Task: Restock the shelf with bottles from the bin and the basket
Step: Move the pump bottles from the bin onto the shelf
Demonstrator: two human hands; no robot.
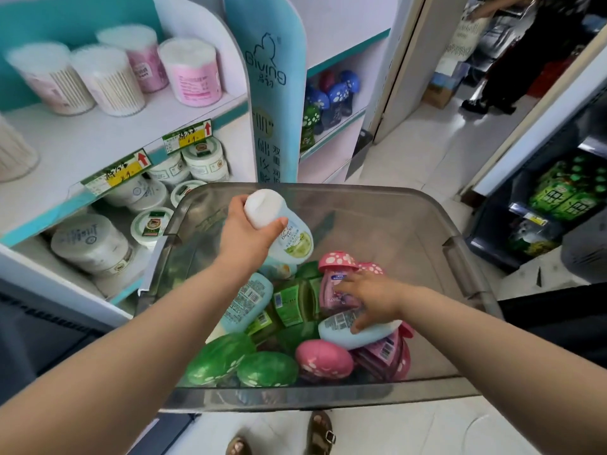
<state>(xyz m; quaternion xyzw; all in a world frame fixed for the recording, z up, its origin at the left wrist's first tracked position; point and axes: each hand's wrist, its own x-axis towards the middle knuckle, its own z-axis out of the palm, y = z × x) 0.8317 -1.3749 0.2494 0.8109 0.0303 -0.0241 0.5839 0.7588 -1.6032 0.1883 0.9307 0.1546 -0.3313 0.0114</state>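
A clear grey plastic bin point(460, 257) stands on the floor in front of me, holding several bottles: light blue ones, green ones and pink mushroom-capped ones point(338, 262). My left hand point(249, 234) grips a light blue bottle with a white cap point(289, 234), lifted above the bin's left side. My right hand point(371, 297) reaches into the bin, its fingers resting on another light blue bottle point(341, 330) lying on its side over pink ones. The white shelf point(98, 139) stands to the left.
The shelf's upper level carries cotton swab tubs point(193, 73), and round white jars point(92, 244) sit below it. A blue "Giving" divider panel point(272, 93) separates a shelf bay of blue and green mushroom bottles point(331, 100). Another person stands at the far right. My sandalled feet show below the bin.
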